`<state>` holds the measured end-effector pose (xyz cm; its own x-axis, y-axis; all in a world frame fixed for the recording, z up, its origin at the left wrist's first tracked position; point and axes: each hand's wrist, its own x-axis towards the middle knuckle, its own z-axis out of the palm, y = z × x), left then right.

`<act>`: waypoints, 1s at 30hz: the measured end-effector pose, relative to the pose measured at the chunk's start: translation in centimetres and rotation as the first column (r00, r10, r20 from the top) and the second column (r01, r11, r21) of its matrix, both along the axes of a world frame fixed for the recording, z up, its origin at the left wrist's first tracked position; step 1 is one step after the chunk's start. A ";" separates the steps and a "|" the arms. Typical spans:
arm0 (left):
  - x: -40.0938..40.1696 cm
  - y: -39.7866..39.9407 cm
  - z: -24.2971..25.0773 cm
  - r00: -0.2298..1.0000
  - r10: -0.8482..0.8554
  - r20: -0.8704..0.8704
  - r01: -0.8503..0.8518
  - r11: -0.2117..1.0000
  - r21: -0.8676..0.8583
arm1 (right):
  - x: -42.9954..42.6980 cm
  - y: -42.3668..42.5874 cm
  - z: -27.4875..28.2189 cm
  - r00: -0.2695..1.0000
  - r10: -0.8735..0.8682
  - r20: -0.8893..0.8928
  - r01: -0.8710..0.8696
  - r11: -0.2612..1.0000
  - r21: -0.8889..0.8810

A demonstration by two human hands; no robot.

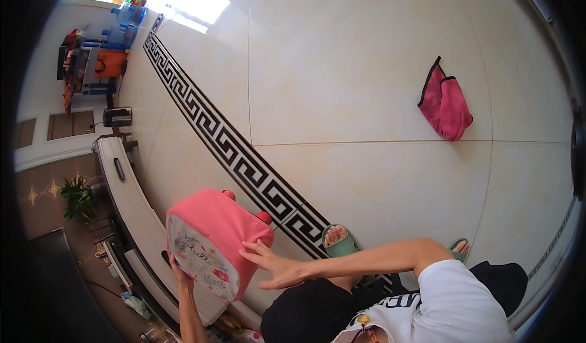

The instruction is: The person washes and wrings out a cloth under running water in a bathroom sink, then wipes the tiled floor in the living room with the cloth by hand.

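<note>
A small padded stool [217,224] has coral-pink fabric sides and a white top printed with flowers and writing. It is tilted on its side, and two red feet point toward the far right. My left hand [181,272] grips the stool's edge at the lower left, with part of the fingers hidden by it. On the opposite side, the spread fingers of my right hand [274,265] lie against the pink fabric, not wrapped around it. Whether the stool touches the floor or the cabinet beside it, I cannot tell.
A crumpled pink cloth with black trim [448,107] lies on the tiled floor [339,59]. To the left runs a low white cabinet [128,183] with a potted plant [78,199] near it. Beyond stand a kettle [117,117] and blue water bottles [121,36].
</note>
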<state>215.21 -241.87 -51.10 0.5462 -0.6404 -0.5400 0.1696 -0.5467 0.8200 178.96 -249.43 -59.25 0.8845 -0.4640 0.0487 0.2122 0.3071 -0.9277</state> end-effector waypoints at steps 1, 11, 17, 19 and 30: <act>0.9 0.3 -0.4 1.000 0.002 0.002 -0.002 1.000 0.006 | 0.3 0.3 -0.4 1.000 0.002 0.002 -0.002 1.000 0.006; 2.9 -6.9 -6.4 0.935 -0.150 0.322 -0.054 0.837 0.545 | -1.4 -3.0 -7.9 0.997 0.054 0.050 -0.034 0.943 -0.330; -3.2 -24.1 -7.1 0.122 -0.453 0.883 0.588 0.750 0.303 | -17.7 -17.1 -13.3 0.597 -0.705 -0.382 -0.134 0.383 -0.914; -13.4 -29.1 -8.0 0.219 -0.474 0.853 0.708 0.679 0.195 | -25.0 -18.0 -11.5 0.255 -0.827 -0.501 -0.277 0.434 -0.857; -54.1 -30.9 -12.9 -0.056 -0.750 0.659 0.998 -0.069 0.006 | -40.8 -15.3 -14.8 -0.036 -0.840 -0.542 -0.093 0.543 -0.835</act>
<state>161.14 -272.73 -64.01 -0.6913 -0.7208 -0.0501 -0.5213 0.4496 0.7253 138.18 -264.72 -74.02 0.0598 -0.9935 -0.0967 -0.9594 -0.0304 -0.2804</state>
